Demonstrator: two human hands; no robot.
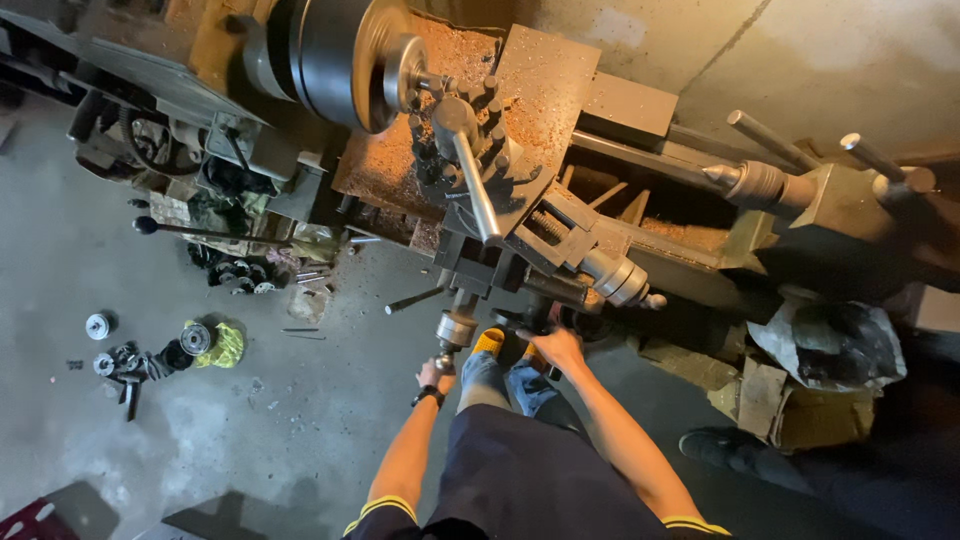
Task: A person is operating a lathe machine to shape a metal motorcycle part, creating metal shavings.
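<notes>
I stand at a metal lathe and look down along my arms. My left hand [435,375], with a dark wristband, is closed on a small crank handle [446,358] below a round metal dial [456,328] on the carriage. My right hand [556,348] grips the rim of a dark handwheel [530,322] on the carriage front. Above them sits the tool post [470,150] with its long steel lever [478,190], close to the chuck [335,55] and a short workpiece [408,70]. Brown chips cover the tray behind.
The tailstock [770,185] with its pointed centre sits at right. Loose metal parts [130,360] and a yellow-green rag [225,345] lie on the concrete floor at left. Another person's dark shoe [715,445] is at lower right, near cardboard and a grey bag [830,345].
</notes>
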